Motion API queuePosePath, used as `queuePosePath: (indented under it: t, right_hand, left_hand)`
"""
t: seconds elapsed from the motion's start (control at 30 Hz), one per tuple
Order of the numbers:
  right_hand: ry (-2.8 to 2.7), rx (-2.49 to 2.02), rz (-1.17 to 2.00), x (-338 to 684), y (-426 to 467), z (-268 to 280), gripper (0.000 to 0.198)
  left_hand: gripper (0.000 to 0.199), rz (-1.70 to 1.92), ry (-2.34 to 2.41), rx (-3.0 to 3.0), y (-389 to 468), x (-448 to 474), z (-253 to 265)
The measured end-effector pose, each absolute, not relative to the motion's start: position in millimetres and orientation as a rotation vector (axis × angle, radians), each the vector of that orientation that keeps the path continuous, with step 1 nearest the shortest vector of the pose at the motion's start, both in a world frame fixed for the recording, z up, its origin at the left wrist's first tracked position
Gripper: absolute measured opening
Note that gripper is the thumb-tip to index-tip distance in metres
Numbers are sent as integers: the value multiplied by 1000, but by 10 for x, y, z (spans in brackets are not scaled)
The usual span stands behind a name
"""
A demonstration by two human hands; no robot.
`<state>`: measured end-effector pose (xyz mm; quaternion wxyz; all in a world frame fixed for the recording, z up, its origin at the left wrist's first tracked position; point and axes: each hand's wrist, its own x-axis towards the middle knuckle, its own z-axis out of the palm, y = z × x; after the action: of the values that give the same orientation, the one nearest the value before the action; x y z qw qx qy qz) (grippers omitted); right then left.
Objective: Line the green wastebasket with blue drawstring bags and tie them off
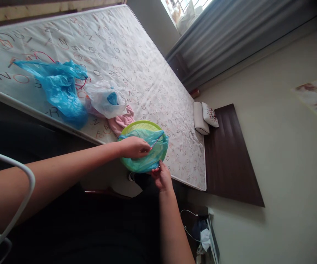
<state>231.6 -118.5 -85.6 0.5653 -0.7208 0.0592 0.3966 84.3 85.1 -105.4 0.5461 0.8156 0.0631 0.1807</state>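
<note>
A yellow-green basket is at the edge of the mattress, with a thin blue plastic bag spread over its opening. My left hand lies over the bag, its fingers curled and closed on part of the plastic. At the basket's near right rim, my right hand pinches the bag's edge between thumb and fingers. What lies inside the basket, beneath the plastic, cannot be made out. Pink cloth rests just beyond the basket, touching or very near its rim.
The mattress has a printed letter pattern. On it lie a crumpled blue plastic bag with red cords and a white plastic bag. Two pillows lie by the dark headboard. A white cable crosses the lower left.
</note>
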Motion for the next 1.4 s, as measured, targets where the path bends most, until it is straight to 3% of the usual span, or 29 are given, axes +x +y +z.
queuePosePath:
  t: [0.3,0.53,0.7,0.93,1.2,1.4]
  right_hand:
    - [168,-1604,903,2415,-895,-937,36]
    - [382,-1463,814,2665,-815,-656,29]
    - [242,-1442,797,2817,-877,-414,14]
    - [157,-1400,687,3001,-949,-111,4]
    - [-66,-1374,724,2956,-1042,321,21]
    - [-104,-1263,775,3012,-1116,522,20]
  left_hand:
    - [12,334,-38,1721,444,812,-883]
    - [23,612,275,1093,1066,781,-752]
    - [51,789,357,746,1599,682,-690]
    - [73,867,425,706,1809,657,-690]
    - [104,804,363,810,1725,695,-707]
    - [103,856,451,713,1710,671,-647]
